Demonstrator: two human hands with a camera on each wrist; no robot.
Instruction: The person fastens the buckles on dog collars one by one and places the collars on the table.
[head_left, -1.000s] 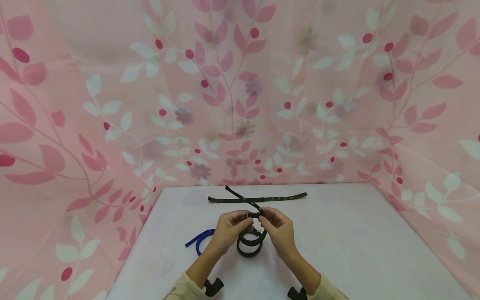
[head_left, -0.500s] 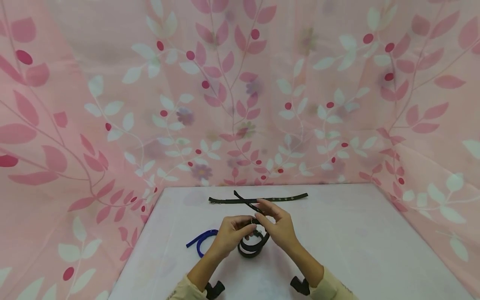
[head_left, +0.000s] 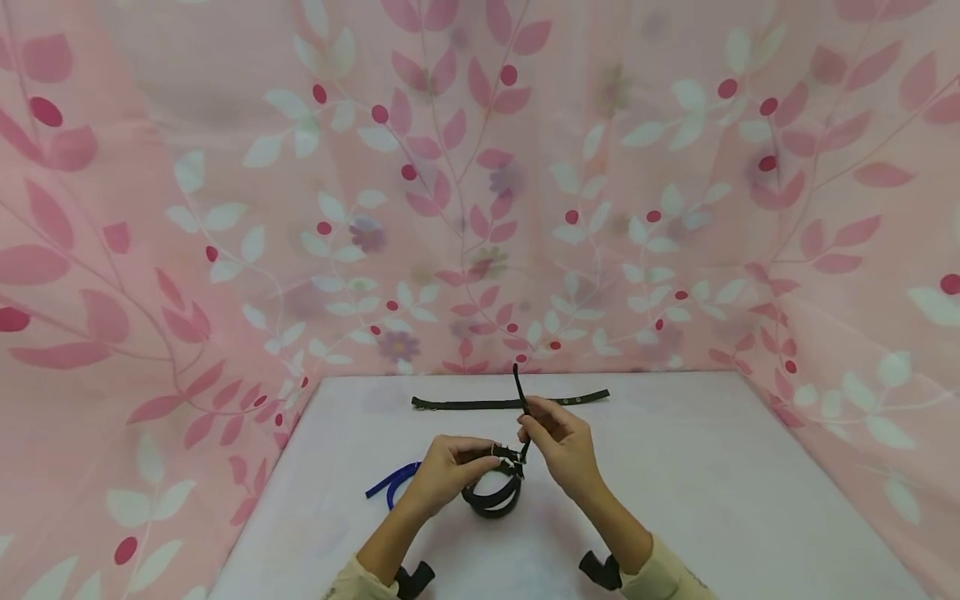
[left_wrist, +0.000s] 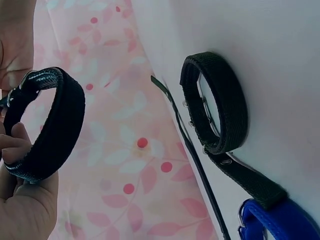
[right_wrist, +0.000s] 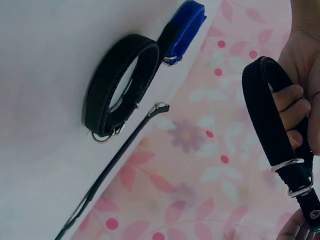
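A black buckle collar [left_wrist: 75, 120], looped through its metal buckle, is held up above the table. My left hand [head_left: 450, 473] grips its loop, and in the right wrist view the fingers [right_wrist: 290, 112] pass inside it. My right hand [head_left: 566, 446] pinches the collar's free strap end [head_left: 517, 385], which points upward in the head view. Two metal rings [right_wrist: 295, 177] and an eyelet show near the strap. A second dark looped collar [right_wrist: 102, 85] stands on the table below the hands. In the head view the two loops overlap.
A blue collar [head_left: 393, 483] lies left, partly behind the left forearm. Flat near the table's back edge lies a dark collar [head_left: 465, 406] with eyelets. Dark wrist mounts [head_left: 600, 571] sit by the sleeves. Pink floral cloth [head_left: 480, 208] hangs around the white table [head_left: 712, 500].
My right hand has shifted from the buckle, beside my left hand, to the strap and drawn slightly away right. The strap end has swung from leaning left to nearly upright. My left hand keeps its hold.
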